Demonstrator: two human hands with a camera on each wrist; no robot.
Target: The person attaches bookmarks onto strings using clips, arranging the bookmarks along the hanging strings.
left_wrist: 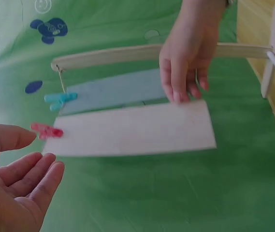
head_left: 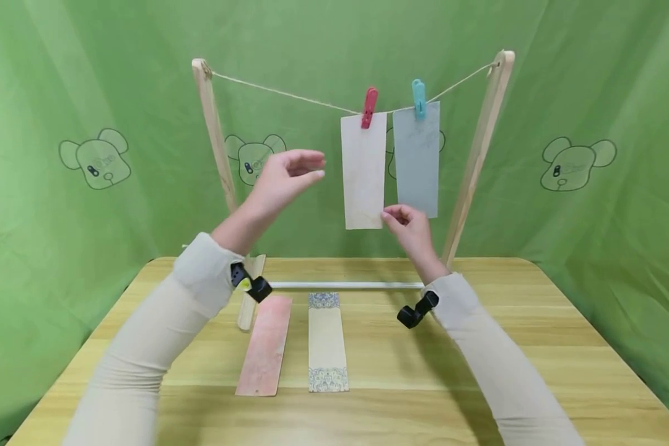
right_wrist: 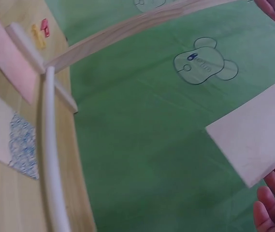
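The right hand point(head_left: 409, 228) pinches the lower corner of the cream card point(head_left: 363, 170), steadying it as it hangs from the red peg point(head_left: 370, 106) on the string point(head_left: 290, 94), while the left hand point(head_left: 284, 179) hovers alongside with fingers released.

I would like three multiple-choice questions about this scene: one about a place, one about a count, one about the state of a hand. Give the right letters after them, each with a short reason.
1. Where does the pink strip lie?
A. On the table, left of the patterned strip
B. On the string
C. In the left hand

2. How many strips hang from the string?
A. One
B. Two
C. Four

3. What does the right hand do?
A. Rests flat on the table
B. Grips the red peg
C. Pinches the lower corner of the cream strip

Answers:
1 A: it lies flat on the table beside the patterned strip.
2 B: the cream strip hangs under the red peg, the grey strip under the blue peg.
3 C: its fingertips close on that corner; the left hand is open and empty.
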